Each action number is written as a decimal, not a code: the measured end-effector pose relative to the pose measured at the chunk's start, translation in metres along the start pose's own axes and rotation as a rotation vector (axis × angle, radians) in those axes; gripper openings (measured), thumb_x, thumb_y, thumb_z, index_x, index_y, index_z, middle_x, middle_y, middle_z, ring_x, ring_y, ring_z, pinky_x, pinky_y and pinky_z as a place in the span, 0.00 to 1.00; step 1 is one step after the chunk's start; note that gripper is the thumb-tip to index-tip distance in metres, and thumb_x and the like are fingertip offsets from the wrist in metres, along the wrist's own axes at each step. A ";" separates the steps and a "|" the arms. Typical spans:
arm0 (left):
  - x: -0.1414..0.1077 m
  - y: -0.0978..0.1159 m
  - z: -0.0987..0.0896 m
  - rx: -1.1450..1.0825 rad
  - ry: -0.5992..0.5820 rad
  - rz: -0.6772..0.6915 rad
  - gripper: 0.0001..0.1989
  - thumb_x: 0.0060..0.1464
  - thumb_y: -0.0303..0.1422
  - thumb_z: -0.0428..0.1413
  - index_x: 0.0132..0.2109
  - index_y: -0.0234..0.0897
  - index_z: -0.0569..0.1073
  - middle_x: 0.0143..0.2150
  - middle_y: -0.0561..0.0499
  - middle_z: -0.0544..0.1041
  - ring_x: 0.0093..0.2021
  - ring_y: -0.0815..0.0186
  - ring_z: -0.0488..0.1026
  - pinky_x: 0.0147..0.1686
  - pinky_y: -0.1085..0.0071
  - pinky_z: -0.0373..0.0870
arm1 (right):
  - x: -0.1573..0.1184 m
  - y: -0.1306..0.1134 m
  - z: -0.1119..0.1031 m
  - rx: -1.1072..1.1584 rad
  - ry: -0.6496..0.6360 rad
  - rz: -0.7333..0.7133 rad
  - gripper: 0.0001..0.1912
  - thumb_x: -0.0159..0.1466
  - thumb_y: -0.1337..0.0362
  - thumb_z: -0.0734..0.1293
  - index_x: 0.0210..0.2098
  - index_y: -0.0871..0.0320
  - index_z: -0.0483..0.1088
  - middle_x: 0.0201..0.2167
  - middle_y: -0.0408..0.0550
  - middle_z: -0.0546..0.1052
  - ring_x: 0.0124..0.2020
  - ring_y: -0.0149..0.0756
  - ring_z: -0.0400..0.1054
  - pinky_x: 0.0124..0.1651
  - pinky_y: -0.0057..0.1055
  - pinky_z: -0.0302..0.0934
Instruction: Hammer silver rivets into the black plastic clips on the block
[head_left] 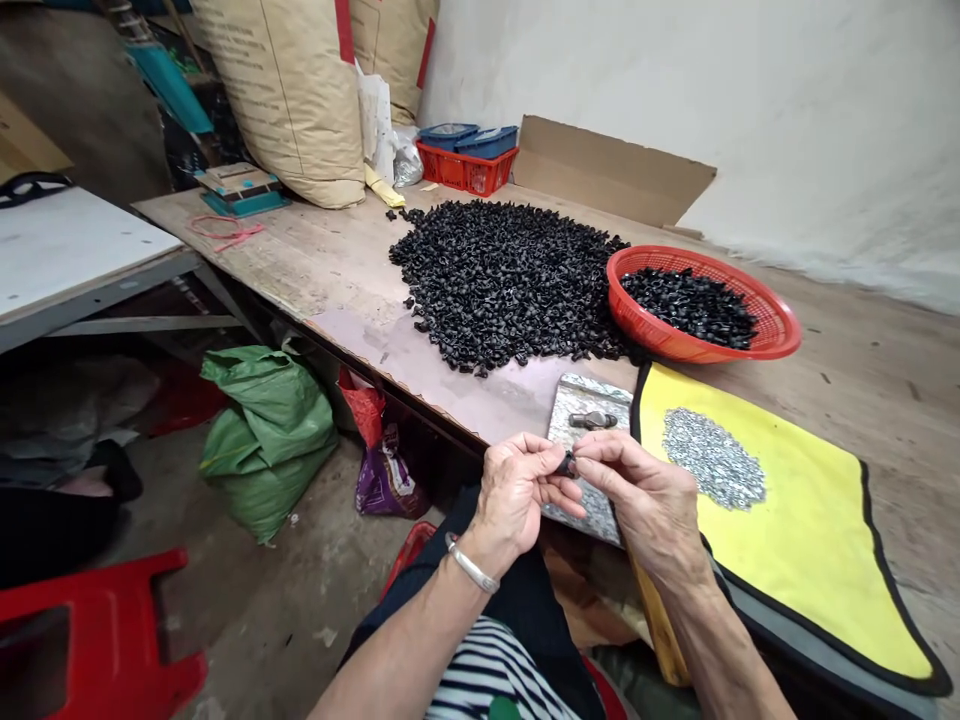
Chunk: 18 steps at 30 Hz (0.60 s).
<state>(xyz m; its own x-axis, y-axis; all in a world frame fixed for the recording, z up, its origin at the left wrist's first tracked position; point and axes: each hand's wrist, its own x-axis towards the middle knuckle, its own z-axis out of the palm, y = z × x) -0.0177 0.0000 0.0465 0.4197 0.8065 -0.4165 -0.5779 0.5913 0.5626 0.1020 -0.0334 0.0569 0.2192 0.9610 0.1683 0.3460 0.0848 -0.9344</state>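
My left hand (514, 498) pinches a small black plastic part (567, 464) between thumb and fingers, above the near edge of the table. The fingertips of my right hand (651, 500) are pressed together against the same part; whether they also hold a tiny metal piece cannot be made out. Behind both hands a hammer head (592, 420) lies on a worn metal plate (561, 402). To the right, a pile of small silvery metal pieces (714, 458) rests on a yellow cloth (814, 540) with black edging.
A wide heap of black parts (510, 280) covers the table's middle. Beside it, a red plastic basket (780, 325) holds more. Large paper sacks (292, 100) and a red crate (469, 172) stand behind. A yellow wooden bar (658, 620) shows below my right hand.
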 end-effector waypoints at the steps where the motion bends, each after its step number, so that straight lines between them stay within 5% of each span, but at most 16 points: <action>1: 0.000 0.000 0.000 0.005 0.004 -0.003 0.11 0.39 0.31 0.61 0.26 0.30 0.66 0.15 0.52 0.69 0.13 0.69 0.68 0.13 0.73 0.69 | -0.001 0.001 0.000 0.004 0.007 0.001 0.04 0.55 0.63 0.67 0.25 0.56 0.70 0.30 0.44 0.72 0.36 0.34 0.66 0.42 0.32 0.59; 9: 0.002 -0.006 -0.003 0.020 0.008 0.008 0.15 0.37 0.35 0.63 0.26 0.30 0.67 0.14 0.53 0.68 0.13 0.69 0.67 0.11 0.74 0.68 | -0.001 -0.001 0.003 -0.073 -0.011 0.013 0.05 0.55 0.63 0.67 0.24 0.56 0.70 0.30 0.45 0.72 0.36 0.35 0.66 0.41 0.32 0.60; 18: 0.002 -0.006 -0.010 0.077 -0.085 0.058 0.15 0.40 0.38 0.62 0.27 0.29 0.68 0.14 0.50 0.71 0.12 0.69 0.67 0.11 0.75 0.67 | 0.006 -0.002 -0.001 0.165 -0.042 0.322 0.08 0.46 0.64 0.72 0.24 0.60 0.72 0.24 0.44 0.74 0.24 0.30 0.65 0.28 0.28 0.61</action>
<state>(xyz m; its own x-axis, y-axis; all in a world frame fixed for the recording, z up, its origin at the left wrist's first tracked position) -0.0207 -0.0024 0.0350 0.4472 0.8348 -0.3212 -0.5489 0.5397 0.6384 0.1031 -0.0281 0.0599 0.2540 0.9550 -0.1531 0.1125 -0.1864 -0.9760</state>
